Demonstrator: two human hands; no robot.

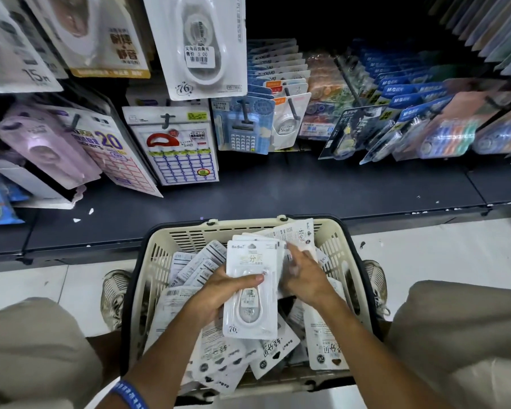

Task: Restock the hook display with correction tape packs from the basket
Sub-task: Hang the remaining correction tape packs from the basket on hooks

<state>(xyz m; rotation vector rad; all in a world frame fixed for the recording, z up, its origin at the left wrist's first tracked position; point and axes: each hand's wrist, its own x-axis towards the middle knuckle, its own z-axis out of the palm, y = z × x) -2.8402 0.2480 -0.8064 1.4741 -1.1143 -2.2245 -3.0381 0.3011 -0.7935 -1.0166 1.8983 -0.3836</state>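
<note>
Hidden/unclear: right hand point(304, 278) is motion-blurred, fingertips hard to read; basket point(160, 252) floor is buried under packs; far-right hook rows are blurred and cut off by the frame edge; the top-left hanging packs are cropped too.
Left hand: left hand point(219, 293) grips a stack point(252, 287) of correction tape packs, thumb across the top pack's front, fingers wrapped under and out of sight.
Right hand: laid against the stack's right edge, fingers bent over the packs behind it; it seems to hold them, but the blur makes the exact grip uncertain.
Stack: between both hands, top pack face up, "76" mark at its near corner, white dispenser showing through the blister.
Loose packs: loose packs point(216, 361) lie jumbled in the basket below and around both hands, some face down with barcodes up, several overlapping.
Basket: cream plastic, slotted walls, directly under the hands, on the floor between two shoes point(114, 293).
Hook display: hook display point(171, 134) is beyond the hands, past the dark shelf point(278, 187); a matching pack point(196, 45) with a price sticker hangs up high, well apart from the hands.
Wristband: blue wristband point(129, 394) on the left forearm, near the bottom edge.
</note>
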